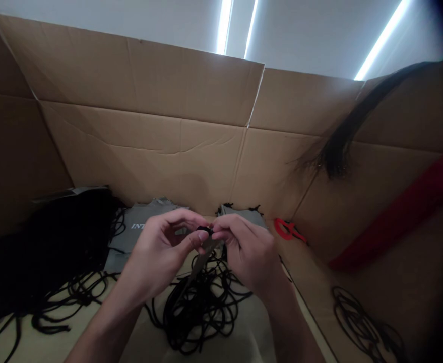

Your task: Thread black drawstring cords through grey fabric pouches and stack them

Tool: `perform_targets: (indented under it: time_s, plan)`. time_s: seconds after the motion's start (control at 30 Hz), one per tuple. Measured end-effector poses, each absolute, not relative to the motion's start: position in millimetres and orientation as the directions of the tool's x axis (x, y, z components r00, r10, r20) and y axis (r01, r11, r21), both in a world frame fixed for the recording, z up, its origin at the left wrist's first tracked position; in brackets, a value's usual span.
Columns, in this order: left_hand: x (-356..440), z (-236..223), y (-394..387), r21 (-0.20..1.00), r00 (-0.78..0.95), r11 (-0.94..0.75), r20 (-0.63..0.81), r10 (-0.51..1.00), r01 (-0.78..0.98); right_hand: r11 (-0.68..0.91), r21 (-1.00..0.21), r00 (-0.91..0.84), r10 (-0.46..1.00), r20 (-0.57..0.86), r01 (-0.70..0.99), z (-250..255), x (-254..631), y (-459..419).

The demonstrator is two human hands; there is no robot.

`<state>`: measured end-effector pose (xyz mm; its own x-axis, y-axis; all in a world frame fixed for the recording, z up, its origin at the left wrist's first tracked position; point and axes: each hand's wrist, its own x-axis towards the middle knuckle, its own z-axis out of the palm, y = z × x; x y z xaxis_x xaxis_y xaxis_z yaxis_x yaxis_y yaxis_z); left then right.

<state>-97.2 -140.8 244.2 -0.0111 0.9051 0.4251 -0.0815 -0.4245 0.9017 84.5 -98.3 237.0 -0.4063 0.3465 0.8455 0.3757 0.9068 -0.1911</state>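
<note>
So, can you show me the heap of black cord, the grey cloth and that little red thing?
Black cord heap point(200, 320): head view, on loops mid-heap.
Grey cloth point(125, 247): head view, on its flat surface, left of the hands.
Red object point(277, 227): head view, on its looped left edge.

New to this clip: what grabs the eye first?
At bottom centre, the left hand and right hand pinch a bit of black cord above a tangle of black cord. To their left lies a dark heap of black cords. Far right, a red band runs across the cardboard wall.
</note>
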Motion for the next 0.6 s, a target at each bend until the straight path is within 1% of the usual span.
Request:
perform_targets:
  time_s: [0.13,0.23,0.3,0.4,0.5,0.6]
  plan:
    - [-91.5,243.7,-142.9,0.882,-0.113,-0.471,0.471,0.875,0.026,0.887,-0.202,-0.354,0.362,0.862,0.415,236.1,83.9,-98.3]
    - [-89.4,244.1,-144.8,0.877,-0.158,-0.469,0.48,0.863,0.106,0.878,-0.193,-0.327,0.356,0.876,0.438,236.8,83.4,-99.6]
    - [-88.3,244.0,-145.9,0.885,-0.166,-0.455,0.466,0.869,0.101,0.868,-0.178,-0.311,0.347,0.885,0.463,237.2,82.7,-100.5]
    - [-85.7,243.2,-146.7,0.896,-0.166,-0.443,0.441,0.882,0.029,0.854,-0.184,-0.283,0.354,0.891,0.487,237.4,81.3,-102.2]
    - [-81.7,242.0,-146.8,0.888,-0.16,-0.459,0.454,0.877,0.003,0.841,-0.235,-0.246,0.391,0.887,0.488,238.5,79.9,-104.7]
    - [-78.0,240.8,-147.1,0.869,-0.177,-0.493,0.491,0.853,0.037,0.827,-0.275,-0.225,0.425,0.877,0.491,240.7,78.9,-108.0]
